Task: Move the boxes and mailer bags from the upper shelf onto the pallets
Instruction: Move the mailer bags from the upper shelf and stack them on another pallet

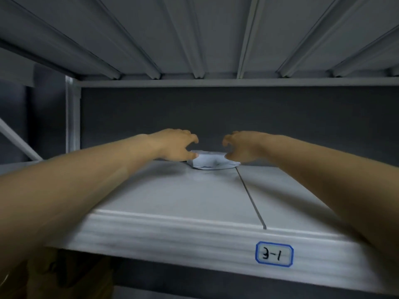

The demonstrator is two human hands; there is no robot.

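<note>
- The pale mailer bag lies flat at the back of the upper shelf, at the centre of the frame and far from the front lip, so both arms stretch deep.
- The left hand is spread like a claw, its thumb at the bag's left end and its fingers arched above.
- The right hand mirrors it at the right end, probably to scoop the soft bag from both sides.
- A "3-1" label marks the shelf edge at lower right.
</note>
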